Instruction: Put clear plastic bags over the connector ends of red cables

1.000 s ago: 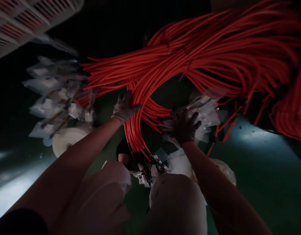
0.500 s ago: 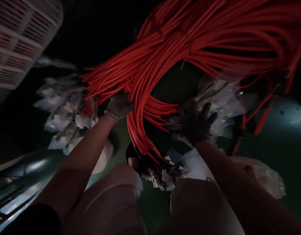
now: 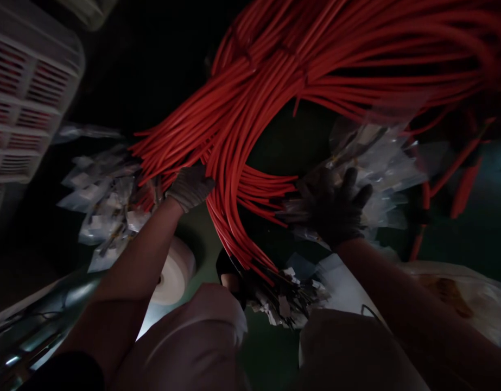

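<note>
A bundle of red cables [image 3: 274, 81] is gripped by the gloved left hand [image 3: 189, 187], its fingers closed round the strands where they bend down toward the knees. The dark-gloved right hand [image 3: 335, 209] is spread wide, fingers splayed, against clear bags [image 3: 380, 163] at the cable ends. A white roll [image 3: 172, 274] lies below the left forearm.

L hand [image 3: 189, 187], light glove, grips the red cable bundle [image 3: 274, 81] where it bends. R hand [image 3: 334, 209], dark glove, fingers spread on clear plastic bags [image 3: 384, 163]. White tape roll [image 3: 172, 274] on floor by L forearm; white crate [image 3: 26, 103] upper left.
</note>
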`<state>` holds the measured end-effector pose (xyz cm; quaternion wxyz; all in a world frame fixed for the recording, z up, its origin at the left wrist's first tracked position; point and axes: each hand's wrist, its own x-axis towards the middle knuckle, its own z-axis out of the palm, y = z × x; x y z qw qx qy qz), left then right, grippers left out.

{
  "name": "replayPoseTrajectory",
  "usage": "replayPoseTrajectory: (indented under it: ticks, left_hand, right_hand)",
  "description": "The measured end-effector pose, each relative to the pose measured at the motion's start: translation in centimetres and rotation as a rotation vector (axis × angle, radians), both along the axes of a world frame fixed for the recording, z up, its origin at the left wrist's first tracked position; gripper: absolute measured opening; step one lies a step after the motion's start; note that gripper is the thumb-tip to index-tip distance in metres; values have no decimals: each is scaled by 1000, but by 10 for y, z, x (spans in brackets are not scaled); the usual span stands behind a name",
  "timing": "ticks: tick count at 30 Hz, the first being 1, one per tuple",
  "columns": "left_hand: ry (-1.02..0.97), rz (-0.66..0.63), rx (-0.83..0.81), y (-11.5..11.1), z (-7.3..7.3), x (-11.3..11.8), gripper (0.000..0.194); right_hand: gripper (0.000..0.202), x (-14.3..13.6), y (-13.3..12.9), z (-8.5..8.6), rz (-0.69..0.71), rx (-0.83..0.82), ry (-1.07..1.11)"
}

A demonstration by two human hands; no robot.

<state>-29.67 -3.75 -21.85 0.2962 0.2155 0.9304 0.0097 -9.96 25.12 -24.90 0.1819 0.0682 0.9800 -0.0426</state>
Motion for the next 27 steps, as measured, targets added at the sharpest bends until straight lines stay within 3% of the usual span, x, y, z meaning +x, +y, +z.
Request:
replayPoseTrajectory:
  ticks: [4,8,12,15,18,21,24,26,27]
  left_hand:
    - [-86,7,-5,-6,8,-13,30]
    - [-131,45,2,-13,4,-18,29]
    - [-132,207,289,-16,-2,-7,41]
    - [-239,489,548,-9,-9,8,62]
    - [-374,723,649,4,-18,15,80]
    - [-426,765,767,10,-21,21,93]
    - [-491,756,843,11,-16,38,93]
    - [-477,755,788,14,-7,58,86]
    - [-453,754,744,16,-1,69,80]
  right_hand:
    - [57,3,-1,-8,-3,38,74]
    - [61,5,0,-14,17,54,75]
    - [73,5,2,-11,31,79,13]
    - [73,0,-3,-1,40,71,-81]
    - [78,-10,-7,9,11,56,-193]
    - [94,-20,-11,23,-18,47,-275]
    - [110,-35,-13,48,-36,22,-370]
    - [99,-51,-18,70,-150,-149,-354]
    - [81,-61,-22,81,-262,-316,-274]
